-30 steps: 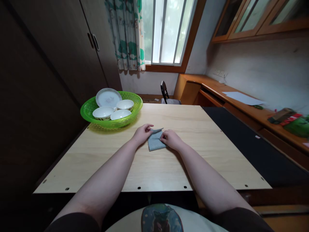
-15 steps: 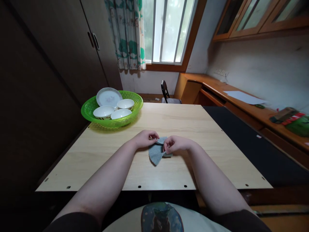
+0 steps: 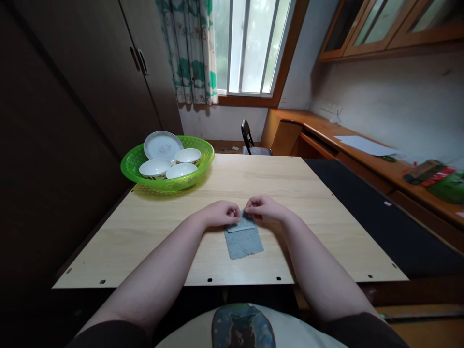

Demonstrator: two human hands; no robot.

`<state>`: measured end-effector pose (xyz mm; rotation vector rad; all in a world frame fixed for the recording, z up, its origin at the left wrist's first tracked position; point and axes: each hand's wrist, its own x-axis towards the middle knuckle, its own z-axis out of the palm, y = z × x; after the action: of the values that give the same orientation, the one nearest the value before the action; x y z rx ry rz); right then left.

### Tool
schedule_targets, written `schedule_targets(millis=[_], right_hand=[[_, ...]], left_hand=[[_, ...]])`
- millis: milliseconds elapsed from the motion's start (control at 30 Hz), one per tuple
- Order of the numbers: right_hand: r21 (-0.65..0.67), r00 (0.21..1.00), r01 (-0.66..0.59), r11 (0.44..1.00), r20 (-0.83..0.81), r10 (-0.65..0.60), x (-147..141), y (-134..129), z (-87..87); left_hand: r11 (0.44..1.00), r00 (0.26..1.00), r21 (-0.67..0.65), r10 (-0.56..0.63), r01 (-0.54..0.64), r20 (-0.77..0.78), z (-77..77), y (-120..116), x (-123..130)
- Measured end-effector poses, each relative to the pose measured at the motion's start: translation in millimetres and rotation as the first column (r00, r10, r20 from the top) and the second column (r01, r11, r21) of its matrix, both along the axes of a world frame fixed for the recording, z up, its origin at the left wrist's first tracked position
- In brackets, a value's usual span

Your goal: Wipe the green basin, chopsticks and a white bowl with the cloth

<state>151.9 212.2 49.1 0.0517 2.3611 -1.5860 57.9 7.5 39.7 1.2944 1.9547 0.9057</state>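
A grey-blue cloth (image 3: 245,243) lies on the pale wooden table, its far part folded over toward me so that a straight edge crosses it. My left hand (image 3: 224,213) pinches the cloth's far left part with curled fingers. On the other side, my right hand (image 3: 261,208) has its thumb and fingertips closed on the far right part. The two hands are close together, and the fingers partly cover the cloth's far edge.
At the table's back left stands a green basket (image 3: 167,185) holding a white plate (image 3: 163,145) and white bowls (image 3: 155,167). A folding chair (image 3: 250,139) is beyond the far edge. To the right are a dark panel (image 3: 355,212) and a wooden desk (image 3: 315,117).
The cloth was bunched and bent up between my hands; now it lies flatter, spread toward me with a fold across it. My right hand has moved to the cloth's far edge.
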Motion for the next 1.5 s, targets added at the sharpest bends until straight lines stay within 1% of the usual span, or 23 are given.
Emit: schedule_targets(millis=[33,100,133,200,267,333,433,500,600,667,700,767,833,867,933,1000,1067,1100,1167,1233,1300,1367,1500], right_hand=[[0.092,0.993,0.092,0.991,-0.084,-0.084,-1.7,0.6,-2.8],[0.241,0.968,0.216,0.946,-0.178,-0.176,-4.3,2.5,-9.0],[0.294,0.966,0.236,0.926,-0.174,-0.190,-5.0,3.5,-11.6],[0.358,0.975,0.218,0.908,-0.106,-0.193,-4.9,4.6,-14.7],[0.375,0.984,0.175,0.910,-0.037,-0.174,-3.7,4.0,-14.9],[0.367,0.989,0.146,0.919,-0.026,-0.147,-2.9,2.4,-13.9],[0.379,0.990,0.139,0.915,-0.079,-0.117,-3.5,0.9,-14.2],[0.423,0.986,0.150,0.894,-0.133,-0.103,-4.9,1.5,-16.1],[0.491,0.972,0.201,0.848,-0.209,-0.109,-7.8,2.9,-18.7],[0.492,0.955,0.262,0.830,-0.258,-0.148,-9.5,2.5,-19.5],[0.470,0.947,0.280,0.837,-0.278,-0.161,-10.2,1.6,-19.7],[0.398,0.945,0.258,0.880,-0.294,-0.144,-10.7,-1.3,-20.5],[0.351,0.962,0.164,0.922,-0.264,-0.071,-10.5,-4.8,-21.7],[0.354,0.970,0.121,0.927,-0.239,-0.035,-10.2,-6.3,-22.4],[0.407,0.980,0.093,0.909,-0.198,-0.011,-9.5,-8.1,-23.2],[0.467,0.981,0.120,0.876,-0.192,-0.032,-9.0,-8.1,-23.3],[0.503,0.978,0.143,0.852,-0.203,-0.044,-9.1,-7.0,-23.3],[0.517,0.977,0.143,0.844,-0.208,-0.039,-9.4,-6.2,-23.5],[0.539,0.975,0.137,0.831,-0.221,-0.017,-10.8,-4.2,-24.8],[0.558,0.971,0.140,0.818,-0.237,-0.005,-13.0,-1.6,-27.0],[0.571,0.968,0.164,0.804,-0.250,-0.020,-15.6,1.4,-28.9],[0.577,0.964,0.201,0.791,-0.258,-0.056,-17.7,4.1,-29.7],[0.573,0.952,0.247,0.782,-0.295,-0.084,-18.7,5.5,-27.4]], left_hand=[[0.998,0.994,0.022,0.062,-0.061,-0.089,-0.3,0.7,-1.2],[0.984,0.954,0.056,0.176,-0.167,-0.242,-1.4,1.4,-4.1],[0.978,0.933,0.061,0.210,-0.201,-0.292,-2.0,1.3,-5.5],[0.973,0.910,0.048,0.228,-0.225,-0.347,-2.9,0.4,-7.8],[0.976,0.905,0.023,0.208,-0.214,-0.370,-3.4,-0.9,-8.8],[0.979,0.912,-0.016,0.182,-0.202,-0.367,-3.8,-1.7,-8.7],[0.981,0.928,-0.077,0.143,-0.179,-0.344,-5.4,-1.1,-8.2],[0.982,0.931,-0.093,0.126,-0.167,-0.342,-6.7,0.1,-8.6],[0.982,0.921,-0.034,0.163,-0.187,-0.353,-6.5,1.7,-9.2],[0.980,0.913,0.037,0.197,-0.196,-0.357,-3.9,2.0,-8.3],[0.979,0.912,0.065,0.204,-0.193,-0.357,-2.2,1.9,-7.3],[0.983,0.920,0.076,0.184,-0.168,-0.346,0.7,1.5,-4.7],[0.989,0.938,0.034,0.147,-0.144,-0.315,1.4,1.3,-2.2],[0.990,0.944,0.008,0.138,-0.143,-0.299,0.7,1.3,-1.6],[0.984,0.945,-0.032,0.159,-0.175,-0.287,-1.7,1.9,-1.9],[0.972,0.925,-0.040,0.208,-0.232,-0.317,-3.2,2.5,-3.7],[0.969,0.904,-0.018,0.225,-0.248,-0.363,-1.7,2.7,-4.7],[0.974,0.901,0.000,0.211,-0.228,-0.379,0.3,2.4,-4.1],[0.990,0.920,0.021,0.135,-0.137,-0.367,5.2,1.5,-0.2],[1.000,0.960,-0.012,0.008,-0.012,-0.279,9.1,0.8,6.8],[0.994,0.977,-0.073,-0.096,0.083,-0.191,10.2,1.1,14.4],[0.986,0.974,-0.114,-0.144,0.125,-0.177,8.8,2.7,20.3],[0.982,0.947,-0.113,-0.177,0.151,-0.268,4.1,6.6,24.4]])
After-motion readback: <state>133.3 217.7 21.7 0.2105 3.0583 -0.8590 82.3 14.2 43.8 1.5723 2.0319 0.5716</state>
